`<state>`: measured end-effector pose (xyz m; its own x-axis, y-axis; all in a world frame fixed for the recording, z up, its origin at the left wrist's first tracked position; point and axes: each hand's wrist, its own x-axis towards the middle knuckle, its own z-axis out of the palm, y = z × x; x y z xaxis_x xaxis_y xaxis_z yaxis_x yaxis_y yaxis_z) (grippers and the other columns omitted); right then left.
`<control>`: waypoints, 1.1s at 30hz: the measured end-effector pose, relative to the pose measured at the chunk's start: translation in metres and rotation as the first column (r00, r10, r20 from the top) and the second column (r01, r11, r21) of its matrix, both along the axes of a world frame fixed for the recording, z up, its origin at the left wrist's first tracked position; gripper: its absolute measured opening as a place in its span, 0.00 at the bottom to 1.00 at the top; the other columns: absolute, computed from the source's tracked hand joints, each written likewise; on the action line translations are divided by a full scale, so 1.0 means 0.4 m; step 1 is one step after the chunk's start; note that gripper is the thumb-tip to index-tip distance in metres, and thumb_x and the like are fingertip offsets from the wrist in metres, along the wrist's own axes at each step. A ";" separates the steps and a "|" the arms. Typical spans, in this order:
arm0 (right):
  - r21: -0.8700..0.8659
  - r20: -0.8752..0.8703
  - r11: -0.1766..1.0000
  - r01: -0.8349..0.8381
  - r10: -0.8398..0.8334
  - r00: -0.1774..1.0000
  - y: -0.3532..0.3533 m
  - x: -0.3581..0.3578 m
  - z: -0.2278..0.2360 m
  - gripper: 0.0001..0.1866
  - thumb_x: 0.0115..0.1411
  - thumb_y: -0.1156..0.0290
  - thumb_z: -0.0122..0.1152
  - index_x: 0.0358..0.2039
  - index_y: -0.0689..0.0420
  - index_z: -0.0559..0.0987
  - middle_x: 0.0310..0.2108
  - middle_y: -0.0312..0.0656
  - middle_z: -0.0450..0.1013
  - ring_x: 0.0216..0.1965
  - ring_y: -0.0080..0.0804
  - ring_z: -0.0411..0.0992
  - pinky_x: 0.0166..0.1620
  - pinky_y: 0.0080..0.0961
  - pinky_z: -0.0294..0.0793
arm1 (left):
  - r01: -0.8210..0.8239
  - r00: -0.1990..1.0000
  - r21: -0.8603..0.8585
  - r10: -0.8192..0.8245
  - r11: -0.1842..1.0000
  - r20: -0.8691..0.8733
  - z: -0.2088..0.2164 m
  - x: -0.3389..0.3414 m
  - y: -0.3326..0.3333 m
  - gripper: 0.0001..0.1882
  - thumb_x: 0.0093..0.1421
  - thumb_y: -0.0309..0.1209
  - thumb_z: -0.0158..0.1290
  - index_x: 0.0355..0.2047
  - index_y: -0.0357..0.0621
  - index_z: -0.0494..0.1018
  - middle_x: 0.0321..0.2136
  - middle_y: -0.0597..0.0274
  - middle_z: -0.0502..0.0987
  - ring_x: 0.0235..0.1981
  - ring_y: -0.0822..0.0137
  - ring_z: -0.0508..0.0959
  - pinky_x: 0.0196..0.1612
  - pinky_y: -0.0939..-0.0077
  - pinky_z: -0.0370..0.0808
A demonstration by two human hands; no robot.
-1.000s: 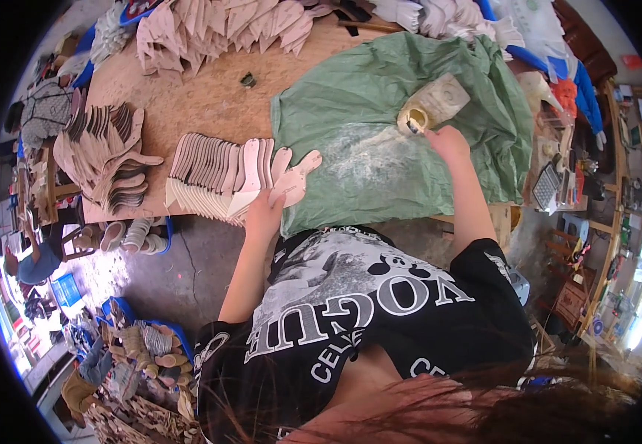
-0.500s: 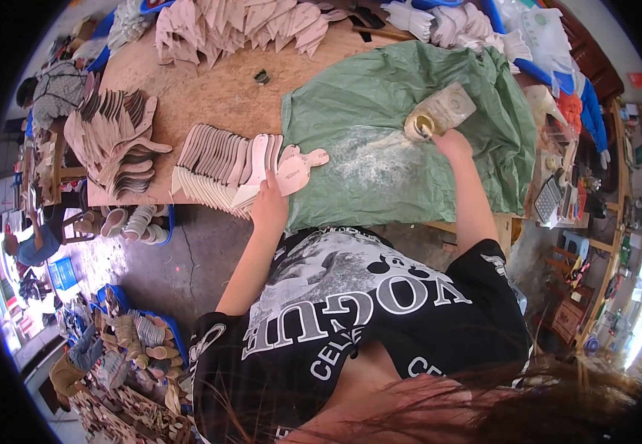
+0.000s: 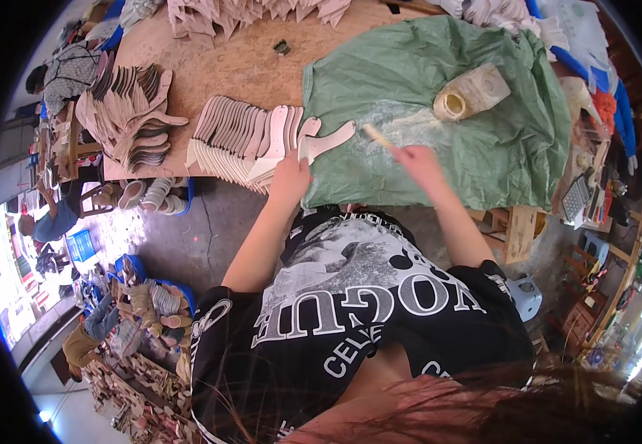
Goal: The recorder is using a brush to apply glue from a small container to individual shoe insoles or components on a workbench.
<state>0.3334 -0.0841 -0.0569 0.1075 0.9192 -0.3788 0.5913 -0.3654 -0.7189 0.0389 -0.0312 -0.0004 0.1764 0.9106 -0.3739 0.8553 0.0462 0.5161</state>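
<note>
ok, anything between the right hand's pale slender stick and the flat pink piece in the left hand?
Nothing visible. The pale slender stick in the right hand points toward the flat pink piece in the left hand, with open space between, above the crumpled green sheet.

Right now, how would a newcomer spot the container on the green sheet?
Find the crumpled green sheet covering the right side of the wooden tabletop. Right of its middle, beyond the person's right hand, is a dingy, yellowish container. Its round, open mouth sets it apart from the slim stick in that hand and the flat, pinkish pieces to the left.
</note>
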 end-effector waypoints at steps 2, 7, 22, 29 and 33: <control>-0.017 -0.192 0.999 -0.031 0.027 0.981 -0.030 -0.105 -0.034 0.26 0.57 0.48 0.56 0.22 0.62 0.78 0.17 0.50 0.69 0.18 0.42 0.66 0.25 0.35 0.65 | -0.081 0.978 -0.158 0.109 0.984 0.175 -0.023 -0.005 0.015 0.15 0.60 0.30 0.41 0.39 0.27 0.67 0.22 0.45 0.78 0.26 0.52 0.79 0.33 0.60 0.73; -0.073 -0.250 0.992 -0.101 0.080 0.965 -0.069 -0.241 -0.064 0.26 0.58 0.48 0.55 0.20 0.61 0.76 0.14 0.47 0.67 0.17 0.42 0.65 0.23 0.38 0.63 | -0.238 0.835 -0.431 0.410 0.870 0.367 -0.058 -0.011 0.019 0.15 0.60 0.30 0.41 0.43 0.33 0.68 0.18 0.51 0.76 0.13 0.70 0.69 0.18 0.77 0.64; -0.117 0.230 0.986 -0.118 0.143 0.963 -0.021 -0.171 -0.037 0.23 0.58 0.47 0.50 0.24 0.55 0.79 0.23 0.47 0.75 0.27 0.47 0.74 0.31 0.42 0.72 | -0.271 0.762 -0.562 0.531 0.782 0.370 -0.037 -0.023 0.025 0.14 0.58 0.29 0.40 0.40 0.33 0.69 0.16 0.54 0.74 0.10 0.74 0.65 0.15 0.80 0.61; -0.136 0.416 0.986 -0.100 0.148 0.897 0.105 -0.087 -0.082 0.23 0.57 0.49 0.52 0.24 0.57 0.80 0.25 0.46 0.76 0.28 0.47 0.75 0.32 0.43 0.73 | -0.256 0.820 -0.538 0.475 0.803 0.320 -0.023 -0.013 0.051 0.14 0.57 0.28 0.40 0.37 0.32 0.71 0.16 0.56 0.73 0.12 0.71 0.69 0.17 0.77 0.62; -0.063 0.443 0.981 -0.182 0.191 0.876 0.157 -0.085 -0.093 0.24 0.56 0.47 0.52 0.23 0.57 0.79 0.24 0.47 0.75 0.29 0.47 0.74 0.32 0.42 0.72 | -0.258 0.812 -0.547 0.485 0.797 0.324 -0.017 -0.010 0.061 0.15 0.56 0.29 0.41 0.37 0.31 0.71 0.15 0.56 0.73 0.13 0.70 0.71 0.17 0.77 0.63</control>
